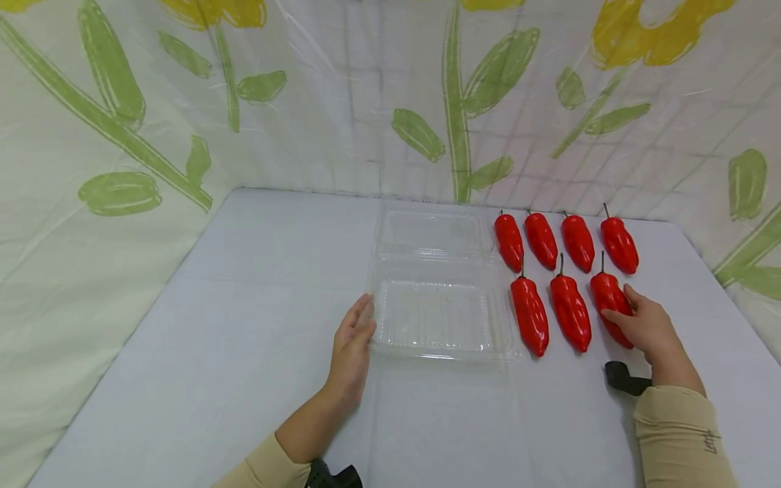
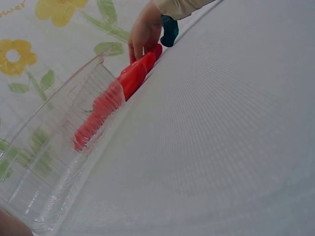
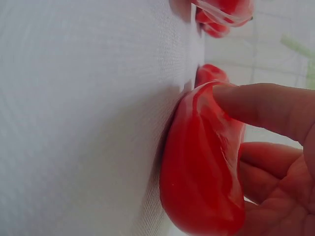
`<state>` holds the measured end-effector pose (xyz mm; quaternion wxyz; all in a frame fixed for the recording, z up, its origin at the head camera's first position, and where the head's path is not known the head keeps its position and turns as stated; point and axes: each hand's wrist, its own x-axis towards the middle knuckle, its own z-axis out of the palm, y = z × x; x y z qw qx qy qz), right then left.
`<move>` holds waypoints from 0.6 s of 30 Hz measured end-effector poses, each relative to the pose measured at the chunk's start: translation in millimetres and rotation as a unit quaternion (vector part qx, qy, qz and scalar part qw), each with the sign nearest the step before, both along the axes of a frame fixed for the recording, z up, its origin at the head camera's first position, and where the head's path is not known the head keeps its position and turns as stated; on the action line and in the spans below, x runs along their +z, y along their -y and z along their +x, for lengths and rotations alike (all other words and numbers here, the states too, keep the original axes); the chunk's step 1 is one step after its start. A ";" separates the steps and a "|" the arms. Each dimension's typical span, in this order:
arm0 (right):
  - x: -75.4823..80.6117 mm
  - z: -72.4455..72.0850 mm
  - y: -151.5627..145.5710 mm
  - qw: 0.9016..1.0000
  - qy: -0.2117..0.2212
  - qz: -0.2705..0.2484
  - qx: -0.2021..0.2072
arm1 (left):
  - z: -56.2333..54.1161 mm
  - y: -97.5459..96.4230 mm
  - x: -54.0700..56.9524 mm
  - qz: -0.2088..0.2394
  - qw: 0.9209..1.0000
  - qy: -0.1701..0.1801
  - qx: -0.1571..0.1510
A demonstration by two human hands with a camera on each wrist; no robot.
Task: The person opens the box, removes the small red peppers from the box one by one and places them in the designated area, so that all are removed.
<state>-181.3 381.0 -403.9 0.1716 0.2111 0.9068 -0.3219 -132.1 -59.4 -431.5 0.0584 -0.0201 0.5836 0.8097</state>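
Note:
A clear plastic clamshell box (image 1: 433, 356) lies opened out on the table, its lid (image 1: 434, 232) toward the back. My left hand (image 1: 350, 349) holds the box by its left edge; in the left wrist view only a bit of that hand shows at the lower left corner. To the right of the box, several shiny red peppers with thin stems lie in two rows. Around the rightmost pepper of the front row (image 3: 202, 162), my right hand (image 1: 649, 325) has its thumb on one side and fingers on the other. This pepper still lies on or very close to the cloth.
Beside the held pepper lie two more front-row peppers (image 1: 570, 313), with the back-row peppers (image 1: 577, 242) behind them. White cloth (image 1: 244, 325) covers the table. A flower-printed curtain (image 1: 342, 102) hangs right behind the table's back edge. Black wrist mounts (image 1: 625, 378) stick out near both sleeves.

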 end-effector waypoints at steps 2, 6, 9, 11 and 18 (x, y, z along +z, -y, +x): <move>0.3 0.1 0.4 1.000 0.001 -0.003 -0.011 | 0.1 0.3 -0.3 0.001 1.000 0.000 -0.001; 0.3 0.3 0.0 1.000 0.003 -0.004 -0.020 | 0.0 0.5 -1.1 0.000 1.000 0.000 -0.001; -0.2 0.8 -0.2 1.000 0.008 -0.003 -0.023 | 0.2 0.4 -1.4 -0.004 1.000 0.001 -0.002; -0.3 0.9 0.0 1.000 0.010 -0.001 -0.024 | 0.3 0.3 -1.3 -0.007 1.000 0.003 -0.002; 2.2 0.3 1.3 1.000 0.006 0.008 -0.020 | -0.4 -1.1 -0.3 -0.012 1.000 0.016 0.006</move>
